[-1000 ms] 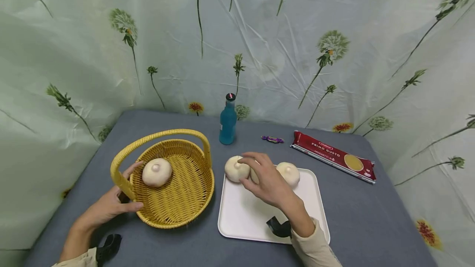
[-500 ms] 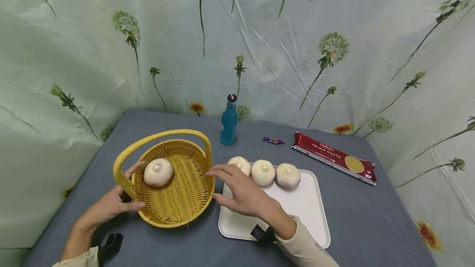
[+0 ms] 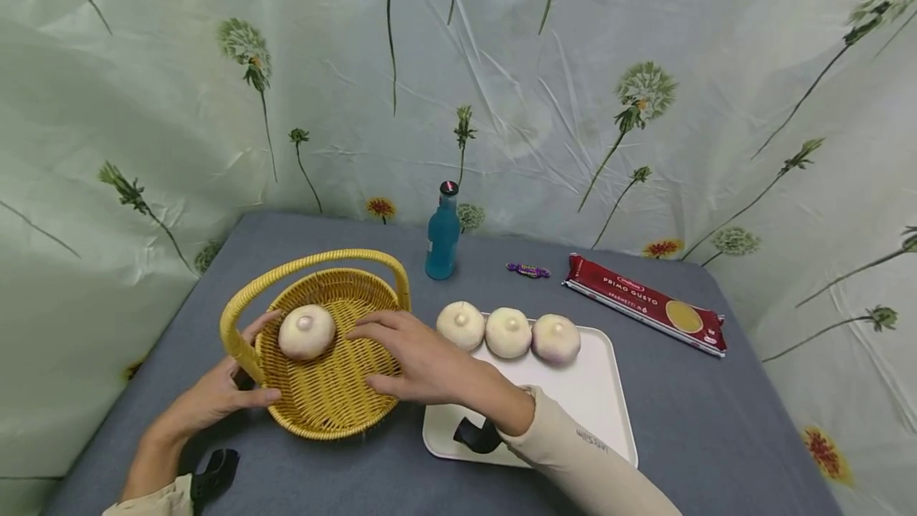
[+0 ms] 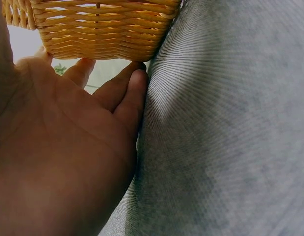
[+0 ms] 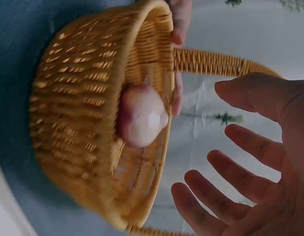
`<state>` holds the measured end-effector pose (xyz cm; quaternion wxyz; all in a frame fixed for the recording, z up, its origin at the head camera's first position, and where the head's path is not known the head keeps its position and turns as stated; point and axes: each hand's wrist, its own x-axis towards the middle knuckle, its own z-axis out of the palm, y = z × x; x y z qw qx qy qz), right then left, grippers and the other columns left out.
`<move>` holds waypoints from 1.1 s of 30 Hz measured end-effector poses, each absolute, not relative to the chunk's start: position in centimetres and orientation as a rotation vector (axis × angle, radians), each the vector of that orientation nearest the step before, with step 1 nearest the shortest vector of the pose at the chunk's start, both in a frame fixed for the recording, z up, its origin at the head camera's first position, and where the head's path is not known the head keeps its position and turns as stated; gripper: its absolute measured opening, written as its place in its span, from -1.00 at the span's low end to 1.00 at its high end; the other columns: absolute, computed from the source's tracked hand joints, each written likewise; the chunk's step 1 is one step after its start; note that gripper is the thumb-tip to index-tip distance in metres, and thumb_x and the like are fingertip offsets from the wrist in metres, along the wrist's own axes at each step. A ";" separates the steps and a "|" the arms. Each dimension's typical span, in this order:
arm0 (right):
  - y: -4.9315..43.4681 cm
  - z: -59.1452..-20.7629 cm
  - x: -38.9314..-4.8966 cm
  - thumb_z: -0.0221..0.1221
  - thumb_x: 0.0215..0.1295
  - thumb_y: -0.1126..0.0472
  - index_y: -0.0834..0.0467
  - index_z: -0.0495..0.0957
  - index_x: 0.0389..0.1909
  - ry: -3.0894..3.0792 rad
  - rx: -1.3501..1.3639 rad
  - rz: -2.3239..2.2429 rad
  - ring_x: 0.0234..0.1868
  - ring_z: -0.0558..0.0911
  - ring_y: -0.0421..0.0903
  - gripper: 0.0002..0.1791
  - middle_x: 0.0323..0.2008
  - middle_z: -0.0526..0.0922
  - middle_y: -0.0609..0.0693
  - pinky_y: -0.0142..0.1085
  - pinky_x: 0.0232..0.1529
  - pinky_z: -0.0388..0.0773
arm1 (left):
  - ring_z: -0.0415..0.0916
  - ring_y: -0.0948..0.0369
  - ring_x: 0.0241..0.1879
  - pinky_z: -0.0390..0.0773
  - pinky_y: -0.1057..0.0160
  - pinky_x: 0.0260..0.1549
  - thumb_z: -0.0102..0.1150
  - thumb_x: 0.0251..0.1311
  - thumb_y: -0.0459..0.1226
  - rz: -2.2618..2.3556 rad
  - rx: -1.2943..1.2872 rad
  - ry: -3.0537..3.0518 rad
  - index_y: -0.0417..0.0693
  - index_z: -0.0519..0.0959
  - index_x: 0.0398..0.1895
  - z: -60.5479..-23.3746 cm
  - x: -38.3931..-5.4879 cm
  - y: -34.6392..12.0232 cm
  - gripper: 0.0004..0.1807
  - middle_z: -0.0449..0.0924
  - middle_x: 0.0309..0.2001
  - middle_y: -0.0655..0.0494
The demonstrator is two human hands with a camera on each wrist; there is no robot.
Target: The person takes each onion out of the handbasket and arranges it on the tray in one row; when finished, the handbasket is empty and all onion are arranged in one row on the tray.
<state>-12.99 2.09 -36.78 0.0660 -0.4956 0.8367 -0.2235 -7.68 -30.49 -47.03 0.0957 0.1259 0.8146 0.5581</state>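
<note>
A yellow wicker basket [image 3: 337, 412] with an arched handle stands at the left, one white-and-purple turnip-like bulb [image 3: 306, 332] lying inside. My left hand [image 3: 211, 396] holds the basket's left side by the handle's foot; in the left wrist view its fingertips [image 4: 137, 81] lie at the woven outer wall. Over the basket's right part hovers my right hand [image 3: 423, 361], fingers spread and holding nothing. The right wrist view has this hand [image 5: 260, 162] above the basket rim, apart from the bulb [image 5: 142, 115]. Three similar bulbs [image 3: 508, 333] sit in a row along the white tray's far edge.
The white tray [image 3: 587, 396] lies right of the basket, partly under my right forearm. Behind them stand a blue bottle [image 3: 442, 237], a purple wrapped candy [image 3: 528, 270] and a red spaghetti packet [image 3: 645, 305]. A flowered curtain [image 3: 537, 102] closes off the table's far side.
My right hand has moved left from the bulbs on the tray to above the basket, carrying nothing. The left hand has stayed at the basket, and the bulb inside has kept its place.
</note>
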 end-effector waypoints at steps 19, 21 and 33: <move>-5.1 -37.0 -15.2 0.32 0.32 0.00 0.04 0.51 0.29 2.356 -1.248 -0.865 0.35 0.41 -0.18 -0.45 0.34 0.46 -0.05 -0.42 0.25 0.35 | 0.04 0.78 0.22 0.31 0.53 0.00 0.29 0.22 -0.42 1.654 0.401 2.394 0.26 -0.26 0.64 -46.9 -7.7 -30.7 0.13 -0.18 0.54 -0.37; -5.6 -37.3 -15.5 0.34 0.29 0.01 0.05 0.52 0.29 2.312 -1.200 -0.925 0.31 0.44 -0.18 -0.44 0.32 0.47 -0.05 -0.45 0.16 0.38 | 0.05 0.78 0.23 0.32 0.52 0.00 0.29 0.21 -0.43 1.658 0.402 2.399 0.26 -0.25 0.64 -47.0 -7.8 -30.8 0.14 -0.18 0.54 -0.37; -7.3 -40.3 -17.4 0.32 0.30 0.29 0.08 0.52 0.31 2.028 -0.730 -1.261 0.24 0.46 -0.12 -0.46 0.34 0.45 0.01 -0.36 0.03 0.49 | 0.01 0.73 0.22 0.28 0.25 0.08 0.32 0.20 -0.37 1.597 0.333 2.433 0.34 -0.24 0.63 -47.0 -7.7 -30.8 0.15 -0.16 0.56 -0.30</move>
